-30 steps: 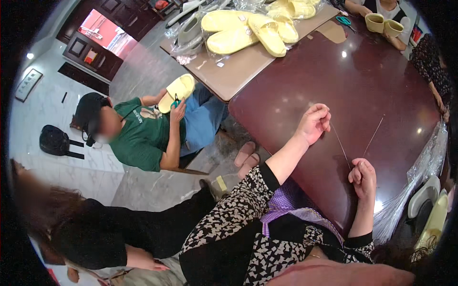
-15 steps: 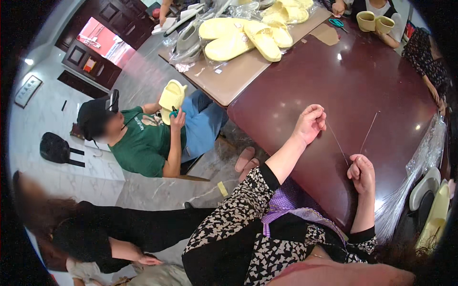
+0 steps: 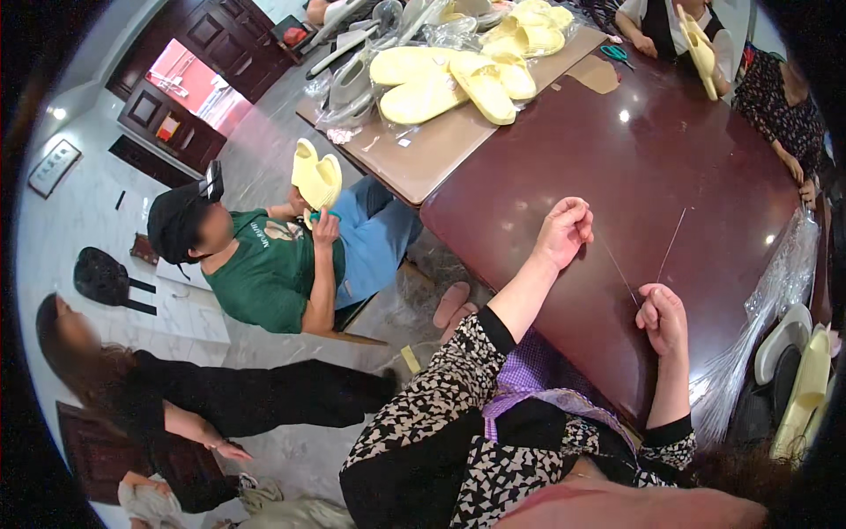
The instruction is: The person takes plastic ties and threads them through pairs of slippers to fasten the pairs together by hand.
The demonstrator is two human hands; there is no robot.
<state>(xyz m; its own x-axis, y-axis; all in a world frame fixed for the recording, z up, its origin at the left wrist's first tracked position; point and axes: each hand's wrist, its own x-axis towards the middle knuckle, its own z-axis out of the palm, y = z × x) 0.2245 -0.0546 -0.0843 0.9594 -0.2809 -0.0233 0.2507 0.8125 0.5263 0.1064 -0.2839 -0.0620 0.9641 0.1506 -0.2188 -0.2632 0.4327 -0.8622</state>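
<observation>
My left hand (image 3: pixel 566 233) is over the dark red table, closed in a pinch on one end of a thin, clear strand (image 3: pixel 672 250). From there the strand runs down to my right hand (image 3: pixel 663 319), whose fingers are curled shut on its middle. Its other end sticks up past the right hand and finishes in a tiny knob. What exactly this strand is, I cannot tell; it is hair-thin. A bundle of similar clear strands (image 3: pixel 724 381) in plastic lies to the right of my right hand.
Yellow slippers (image 3: pixel 423 84) and bagged grey ones are piled on the brown board (image 3: pixel 414 167). Teal scissors (image 3: pixel 617 55) lie at the far edge. More slippers (image 3: pixel 806 388) stand at the right. Co-workers sit left and far right; another person stands at lower left.
Both hands have shifted slightly left, the strand still between them. The seated co-worker at left has turned the yellow slippers, and the one at the far right has raised a pair.
</observation>
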